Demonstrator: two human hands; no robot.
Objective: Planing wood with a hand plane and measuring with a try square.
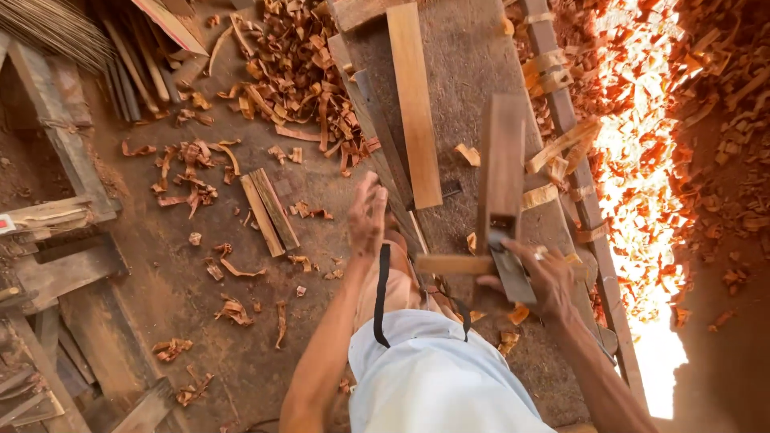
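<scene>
Planing step in hand. Right hand (549, 277) fingers wrapped round rear of wooden plane (501, 192) resting on worktop (473, 72). Left hand (367, 215) free in air, fingers loosely together, beside plank (415, 104). Shavings (297, 72) litter floor. Next move likely calls for left hand on plane's cross handle.

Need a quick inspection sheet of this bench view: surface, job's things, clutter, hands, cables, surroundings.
Surface: worn workbench, dusty, chips on it.
Job's things: wooden hand plane with cross handle; long plank lying beside it.
Clutter: wood shavings heaped on the floor, two short offcuts.
Hands: right hand grips the plane's rear; left hand open, holding nothing.
Cables: nothing seen.
Surroundings: dirt floor, stacked timber at left, sunlit shavings at right.
</scene>
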